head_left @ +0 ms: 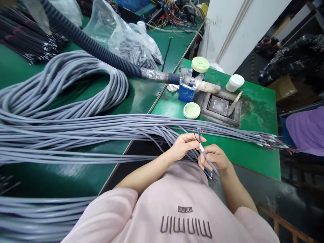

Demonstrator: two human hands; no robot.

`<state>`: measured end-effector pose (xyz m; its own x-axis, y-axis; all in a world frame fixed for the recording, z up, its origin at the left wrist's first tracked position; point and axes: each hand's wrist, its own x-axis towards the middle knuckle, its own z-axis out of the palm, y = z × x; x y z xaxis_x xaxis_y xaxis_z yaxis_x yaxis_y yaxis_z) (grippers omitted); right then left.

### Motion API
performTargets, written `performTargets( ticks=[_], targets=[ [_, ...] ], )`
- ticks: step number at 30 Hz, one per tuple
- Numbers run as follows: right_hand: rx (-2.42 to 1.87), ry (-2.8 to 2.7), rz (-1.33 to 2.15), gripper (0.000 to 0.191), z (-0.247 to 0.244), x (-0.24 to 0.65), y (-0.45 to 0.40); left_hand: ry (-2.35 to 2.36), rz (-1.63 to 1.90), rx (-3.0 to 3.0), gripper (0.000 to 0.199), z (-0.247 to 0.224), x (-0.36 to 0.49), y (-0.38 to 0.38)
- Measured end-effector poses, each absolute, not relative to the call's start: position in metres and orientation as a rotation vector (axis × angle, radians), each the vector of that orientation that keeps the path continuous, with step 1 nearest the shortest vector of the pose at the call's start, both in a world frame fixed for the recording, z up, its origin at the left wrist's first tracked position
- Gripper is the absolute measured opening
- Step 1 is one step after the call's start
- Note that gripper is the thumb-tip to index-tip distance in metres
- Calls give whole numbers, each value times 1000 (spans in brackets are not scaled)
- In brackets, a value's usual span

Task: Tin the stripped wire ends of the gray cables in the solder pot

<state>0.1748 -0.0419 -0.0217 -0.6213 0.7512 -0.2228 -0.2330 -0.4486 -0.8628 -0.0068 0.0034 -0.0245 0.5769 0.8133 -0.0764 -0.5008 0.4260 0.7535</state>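
A grey multi-core cable [208, 160] is held up in front of my chest, its end pointing away from me. Thin coloured wires [199, 134] fan out of that end above a white sleeve. My left hand [186, 145] pinches the wires at their base between thumb and fingers. Just below, my right hand [214, 157] is closed around the grey jacket. Behind both hands a long bundle of grey cables [141, 123] runs across the bench, with stripped wire ends [272, 141] at the right. More stripped ends hang below my right hand.
A solder pot [219, 104] with a scraper [235, 103] sits on the green table [263, 108]. Around it are a white jar [235, 83], a pale lid [191, 110] and a blue box [186, 93]. A ribbed hose [101, 54] crosses above coiled cables [83, 57].
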Motion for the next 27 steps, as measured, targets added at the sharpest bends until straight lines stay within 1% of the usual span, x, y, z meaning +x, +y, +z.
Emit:
performTargets(
  ticks=[3, 7, 9, 15, 21, 24, 27],
  targets=[
    [-780, -1098, 2068, 39, -20, 174, -43, 468, 865, 646, 35, -22, -8, 7],
    [-746, -1111, 2076, 37, -17, 173, -44, 464, 869, 540, 21, -18, -6, 12],
    [-744, -1113, 2085, 36, -16, 172, -43, 450, 870, 530, 18, -16, -6, 14],
    [-757, -1089, 2064, 32, -11, 168, -42, 403, 883, 544, 19, -17, -11, 16],
    [-843, -1077, 2007, 32, -10, 166, -44, 487, 867, 633, 29, -21, -17, 14],
    [-837, -1029, 2071, 37, -10, 160, -46, 558, 882, 668, 30, -15, -16, 13],
    [-767, -964, 2216, 47, -10, 150, -46, 549, 863, 683, 32, -9, -14, 12]
  ],
)
